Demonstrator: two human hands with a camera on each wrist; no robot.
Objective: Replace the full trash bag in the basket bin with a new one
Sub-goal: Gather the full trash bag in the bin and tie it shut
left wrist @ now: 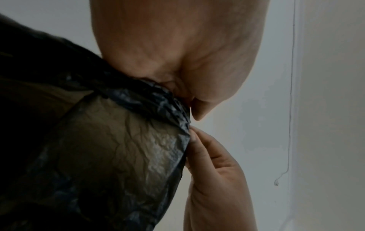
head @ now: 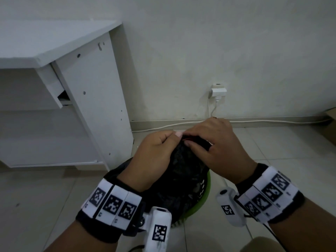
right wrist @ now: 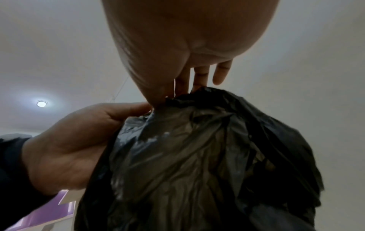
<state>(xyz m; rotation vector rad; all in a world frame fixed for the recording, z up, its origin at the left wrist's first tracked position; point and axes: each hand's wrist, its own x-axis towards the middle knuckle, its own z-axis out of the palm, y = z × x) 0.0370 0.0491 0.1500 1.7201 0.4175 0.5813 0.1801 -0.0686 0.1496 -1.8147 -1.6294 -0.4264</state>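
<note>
A full black trash bag [head: 183,171] stands in a green basket bin [head: 205,195] on the floor. Its gathered mouth is bunched at the top, where a bit of red shows. My left hand [head: 156,153] pinches the bag's top edge between thumb and curled fingers. My right hand [head: 212,142] pinches the same bunched top from the other side. In the left wrist view the black trash bag [left wrist: 118,148] fills the left, with the right hand [left wrist: 213,171] at its edge. In the right wrist view the black trash bag [right wrist: 197,156] hangs under my right hand's fingers [right wrist: 201,76], and the left hand [right wrist: 75,140] grips its side.
A white desk [head: 60,73] with a side panel stands at the left, close to the bin. A wall socket with a plug [head: 218,91] and a white cable [head: 272,121] run along the skirting behind. A cardboard box [head: 330,124] sits at the far right. Tiled floor surrounds the bin.
</note>
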